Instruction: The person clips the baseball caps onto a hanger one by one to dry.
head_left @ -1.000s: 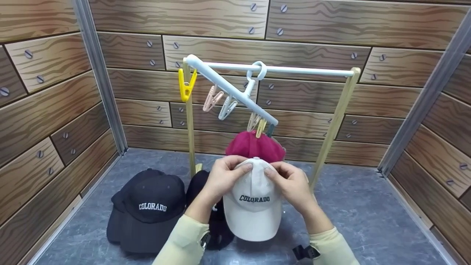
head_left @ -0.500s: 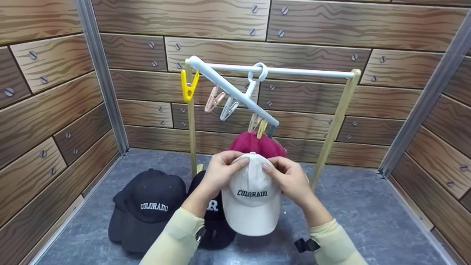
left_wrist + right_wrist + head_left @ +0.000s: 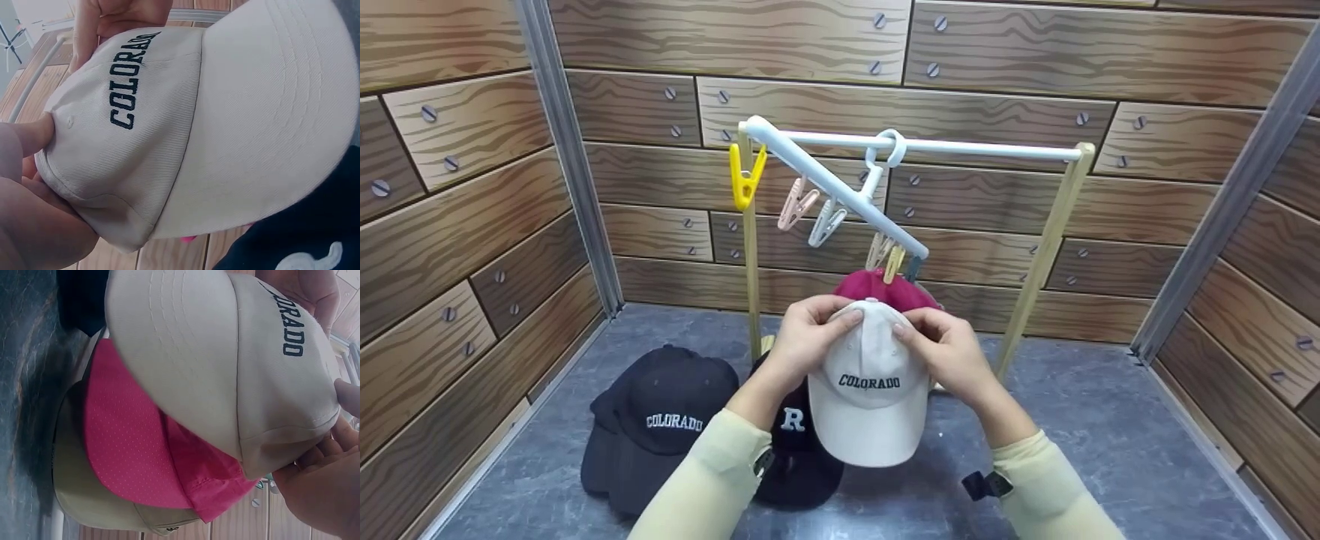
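Between both hands hangs a white baseball cap (image 3: 870, 397) lettered COLORADO, brim down. My left hand (image 3: 802, 341) pinches the crown's left side near the top, thumb in front. My right hand (image 3: 956, 352) pinches the opposite side in the same way. Right behind it, a magenta cap (image 3: 877, 285) hangs by its top from a yellow clothespin (image 3: 893, 264) on a pale blue clip hanger (image 3: 840, 187). In the right wrist view an olive-beige cap (image 3: 101, 495) shows behind the magenta cap (image 3: 140, 433).
The hanger hooks over a white rod (image 3: 982, 147) on wooden posts. Pink (image 3: 796, 204), pale blue (image 3: 827, 223) and bright yellow (image 3: 747, 178) clothespins hang at its left. Black caps, a COLORADO cap (image 3: 667, 420) and an R cap (image 3: 799, 465), lie on the grey tabletop (image 3: 1080, 465).
Both hands have raised the white cap a little and shifted it slightly left, toward the hanging magenta cap. More of the black R cap now shows.
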`<state>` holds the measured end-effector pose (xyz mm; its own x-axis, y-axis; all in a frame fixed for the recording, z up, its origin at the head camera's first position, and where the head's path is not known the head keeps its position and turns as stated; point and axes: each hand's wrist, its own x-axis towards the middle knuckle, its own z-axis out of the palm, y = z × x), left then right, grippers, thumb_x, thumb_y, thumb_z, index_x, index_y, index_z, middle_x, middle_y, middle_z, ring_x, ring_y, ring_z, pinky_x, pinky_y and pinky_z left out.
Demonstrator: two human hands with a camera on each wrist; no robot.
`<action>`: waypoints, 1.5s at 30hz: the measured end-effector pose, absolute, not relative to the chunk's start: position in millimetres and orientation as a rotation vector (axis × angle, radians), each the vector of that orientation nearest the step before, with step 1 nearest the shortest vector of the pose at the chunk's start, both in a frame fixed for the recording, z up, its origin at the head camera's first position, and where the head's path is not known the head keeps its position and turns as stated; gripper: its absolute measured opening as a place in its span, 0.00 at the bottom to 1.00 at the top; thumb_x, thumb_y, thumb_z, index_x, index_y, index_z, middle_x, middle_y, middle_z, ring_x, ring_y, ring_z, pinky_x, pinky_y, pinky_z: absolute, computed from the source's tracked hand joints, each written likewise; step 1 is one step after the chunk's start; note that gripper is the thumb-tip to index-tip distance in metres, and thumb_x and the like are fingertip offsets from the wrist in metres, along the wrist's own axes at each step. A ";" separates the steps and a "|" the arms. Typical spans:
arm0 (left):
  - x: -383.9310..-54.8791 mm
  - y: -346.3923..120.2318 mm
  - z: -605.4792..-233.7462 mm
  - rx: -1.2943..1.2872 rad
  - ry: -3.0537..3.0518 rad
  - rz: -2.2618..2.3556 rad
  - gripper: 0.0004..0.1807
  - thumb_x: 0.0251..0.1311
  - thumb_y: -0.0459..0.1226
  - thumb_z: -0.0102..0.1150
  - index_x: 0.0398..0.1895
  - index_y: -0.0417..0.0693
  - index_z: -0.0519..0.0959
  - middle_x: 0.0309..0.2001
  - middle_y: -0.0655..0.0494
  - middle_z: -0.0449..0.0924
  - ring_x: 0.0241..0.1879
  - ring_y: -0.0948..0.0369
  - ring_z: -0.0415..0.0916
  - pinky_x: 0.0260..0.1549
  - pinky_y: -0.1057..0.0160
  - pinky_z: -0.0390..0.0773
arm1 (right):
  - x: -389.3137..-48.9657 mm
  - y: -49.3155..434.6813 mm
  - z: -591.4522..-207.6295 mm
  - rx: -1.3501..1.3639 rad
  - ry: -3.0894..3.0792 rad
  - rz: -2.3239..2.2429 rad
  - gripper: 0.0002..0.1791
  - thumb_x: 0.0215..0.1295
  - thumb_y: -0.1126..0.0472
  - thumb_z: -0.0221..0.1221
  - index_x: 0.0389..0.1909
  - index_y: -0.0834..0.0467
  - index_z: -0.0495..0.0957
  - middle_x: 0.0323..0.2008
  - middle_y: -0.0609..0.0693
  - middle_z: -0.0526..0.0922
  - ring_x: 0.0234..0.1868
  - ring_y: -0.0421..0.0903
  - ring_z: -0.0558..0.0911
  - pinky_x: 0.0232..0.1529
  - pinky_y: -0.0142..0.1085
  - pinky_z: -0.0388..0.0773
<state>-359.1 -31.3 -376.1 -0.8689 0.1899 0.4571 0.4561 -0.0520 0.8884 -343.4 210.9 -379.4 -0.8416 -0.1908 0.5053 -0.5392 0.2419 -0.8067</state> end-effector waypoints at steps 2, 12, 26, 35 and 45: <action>-360.6 -32.4 -374.9 -0.700 -2.020 -2.022 0.12 0.73 0.35 0.73 0.51 0.34 0.91 0.42 0.49 0.93 0.40 0.62 0.86 0.42 0.64 0.86 | -344.5 210.1 -377.4 0.673 -2.224 1.612 0.08 0.77 0.62 0.71 0.48 0.63 0.91 0.40 0.56 0.90 0.39 0.44 0.85 0.39 0.33 0.83; -366.2 -38.6 -365.7 -0.696 -2.025 -1.989 0.12 0.73 0.36 0.73 0.51 0.35 0.91 0.43 0.49 0.93 0.40 0.62 0.87 0.42 0.64 0.86 | -349.7 205.9 -367.5 0.699 -2.231 1.559 0.08 0.77 0.62 0.71 0.48 0.63 0.91 0.39 0.55 0.90 0.39 0.44 0.85 0.39 0.32 0.83; -375.4 -41.5 -352.3 -0.693 -2.027 -1.940 0.12 0.73 0.36 0.73 0.50 0.36 0.91 0.42 0.49 0.93 0.39 0.62 0.87 0.41 0.64 0.86 | -361.6 203.4 -354.2 0.716 -2.249 1.493 0.09 0.77 0.62 0.71 0.49 0.65 0.89 0.41 0.56 0.91 0.39 0.43 0.85 0.40 0.31 0.82; -378.7 -44.4 -346.6 -0.702 -2.018 -1.920 0.11 0.74 0.36 0.73 0.50 0.35 0.91 0.42 0.48 0.93 0.38 0.62 0.87 0.40 0.65 0.86 | -367.3 201.2 -347.0 0.728 -2.285 1.432 0.11 0.78 0.59 0.71 0.49 0.64 0.90 0.41 0.55 0.91 0.38 0.43 0.84 0.38 0.31 0.82; -381.4 -42.4 -340.9 -0.698 -2.031 -1.893 0.11 0.73 0.36 0.73 0.50 0.36 0.91 0.42 0.49 0.93 0.38 0.62 0.87 0.41 0.64 0.86 | -370.4 202.2 -342.2 0.711 -2.311 1.390 0.13 0.78 0.58 0.70 0.52 0.65 0.89 0.42 0.56 0.92 0.39 0.45 0.84 0.39 0.31 0.81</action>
<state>-381.4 -42.4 -340.9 -0.8447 0.1576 0.5116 0.5214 0.0259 0.8529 -370.4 202.2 -342.2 -0.8123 -0.2372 0.5329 -0.5819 0.3926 -0.7123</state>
